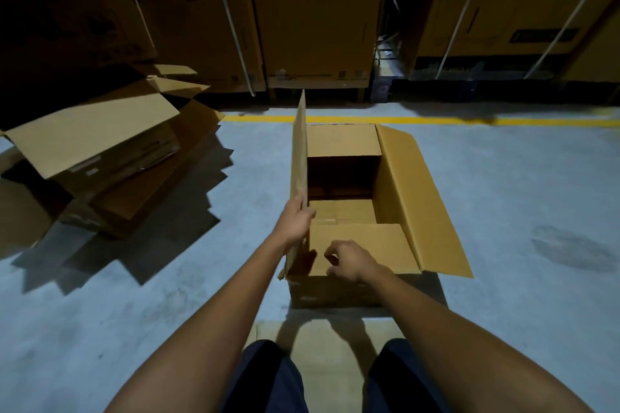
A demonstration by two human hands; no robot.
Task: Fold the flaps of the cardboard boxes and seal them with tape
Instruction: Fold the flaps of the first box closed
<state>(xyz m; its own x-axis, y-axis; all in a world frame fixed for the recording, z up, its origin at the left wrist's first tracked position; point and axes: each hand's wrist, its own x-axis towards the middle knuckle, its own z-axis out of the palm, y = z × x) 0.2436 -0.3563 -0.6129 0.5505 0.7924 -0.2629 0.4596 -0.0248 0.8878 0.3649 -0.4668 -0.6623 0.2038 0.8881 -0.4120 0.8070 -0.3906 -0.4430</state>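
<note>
**Position.** The open brown corrugated cardboard box (318, 292) stands on the pale grey concrete floor (503, 211), directly ahead of the seated person's knees.

**Flap status.**
- The left long flap (299, 151) stands upright.
- The right long flap (416, 198) is splayed outward.
- The near short flap (369, 241) is folded flat over the opening.
- The far short flap (342, 141) is not yet fully down.
- No tape is in view.

**Hands.**
- The left hand (297, 220) grips the near end of the left long flap. Its fingers (295, 209) lie on the outer face and the thumb on the inner face.
- The right hand (349, 261) sits over the near short flap, fingers loosely curled and holding nothing. Contact with the flap cannot be confirmed.

**Handling.**
- The board is likely light and stiff, and should hinge only along its scored creases.
- Hold each flap by its free edge, near the middle, to avoid twisting it.
- Expect the flaps to spring back until taped.
- The box appears to be empty, so it may slide when pressed.

**Surroundings.**
- A pile of opened brown cartons (100, 144) lies left of the box.
- A painted yellow line (469, 121) runs beyond the box.
- Behind that line stand tall strapped cartons (318, 27).

**Markings.** Black printed panels and text show on the tall strapped cartons, but they are too blurred to read. The box faces in view show no legible writing.
</note>
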